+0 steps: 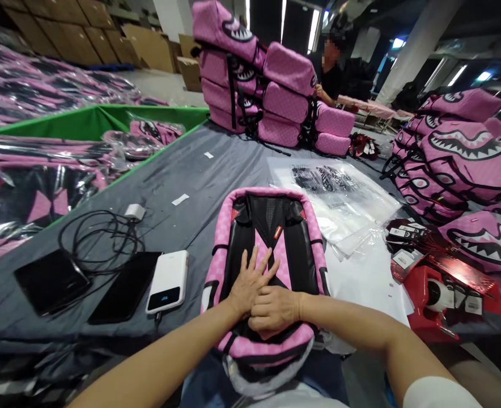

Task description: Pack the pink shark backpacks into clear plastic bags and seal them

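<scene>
A pink backpack (233, 226) with black straps lies back side up on the grey table (199, 170) just in front of me. My left hand (248, 283) rests flat on its black and pink back panel with the fingers spread. My right hand (274, 309) lies beside it with the fingers curled down onto the lower part of the panel, touching my left thumb. I cannot make out anything inside the right hand.
To the left lie a white power bank (168, 281), two dark phones (125, 293), coiled cables (100, 241) and bagged backpacks (29, 192). Clear plastic bags (339, 198), hang tags and a red tape dispenser (429, 303) sit on the right. Pink backpacks are stacked behind (271, 85) and at right (463, 153). A person (331, 73) works at the far end.
</scene>
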Demonstrator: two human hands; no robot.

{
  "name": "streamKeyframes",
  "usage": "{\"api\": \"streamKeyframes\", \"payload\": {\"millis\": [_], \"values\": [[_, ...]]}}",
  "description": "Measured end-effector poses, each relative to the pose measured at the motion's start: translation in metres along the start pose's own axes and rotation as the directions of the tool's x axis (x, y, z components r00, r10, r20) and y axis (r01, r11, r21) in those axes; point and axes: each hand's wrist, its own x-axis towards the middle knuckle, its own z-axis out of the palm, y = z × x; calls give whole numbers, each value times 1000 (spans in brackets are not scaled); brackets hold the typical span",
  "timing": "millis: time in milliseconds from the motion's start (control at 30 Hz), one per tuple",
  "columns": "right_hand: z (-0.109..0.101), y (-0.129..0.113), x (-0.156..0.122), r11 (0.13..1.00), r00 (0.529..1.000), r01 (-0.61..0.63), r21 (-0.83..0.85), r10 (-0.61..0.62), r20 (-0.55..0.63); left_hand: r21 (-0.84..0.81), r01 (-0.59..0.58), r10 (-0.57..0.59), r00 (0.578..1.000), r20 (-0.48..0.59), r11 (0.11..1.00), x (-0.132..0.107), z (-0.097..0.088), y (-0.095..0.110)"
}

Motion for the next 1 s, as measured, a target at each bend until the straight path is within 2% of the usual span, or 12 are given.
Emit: {"api": "streamKeyframes", "payload": {"millis": [100, 167, 233, 300, 367, 400, 500, 633, 700, 833, 900, 1000], "values": [[-25, 6, -13, 970, 970, -212, -122, 194, -147, -58, -116, 115, 993, -13, 992, -25, 4, 21], [-46, 29, -21, 864, 864, -480, -153, 435, -253, -102, -170, 173, 985, 14, 980, -35, -2, 25], [-63, 60, -26, 637, 637, -763, -112, 711, -298, -129, -160, 171, 982, 82, 979, -30, -17, 17], [-67, 89, -32, 363, 366, -930, -57, 907, -210, -141, -117, 132, 985, 109, 983, -8, -34, 0], [-60, 107, -37, 212, 215, -976, -50, 974, -71, -104, -59, 61, 998, 16, 993, 21, -41, -21], [-53, 112, -40, 193, 194, -980, -55, 981, -21, -69, -11, 7, 998, -68, 998, 34, -38, -32], [-33, 113, -46, 230, 230, -972, -58, 973, 10, -1, 118, -115, 957, -265, 993, 58, -6, -57], [-26, 105, -45, 228, 229, -972, -57, 973, -22, -20, 132, -133, 959, -250, 991, 59, 33, -72], [-30, 106, -41, 213, 214, -976, -52, 977, -5, -11, 133, -133, 980, -147, 991, 61, 24, -74], [-49, 133, -41, 227, 225, -974, 1, 968, 114, 103, 104, -112, 991, 76, 989, 90, -28, -66], [-65, 162, -48, 241, 244, -970, 36, 961, 131, 167, 84, -83, 996, -16, 982, 107, -39, -55], [-89, 214, -70, 189, 193, -979, 77, 980, 48, 163, 52, -15, 975, -224, 985, 120, -17, -40]]}}
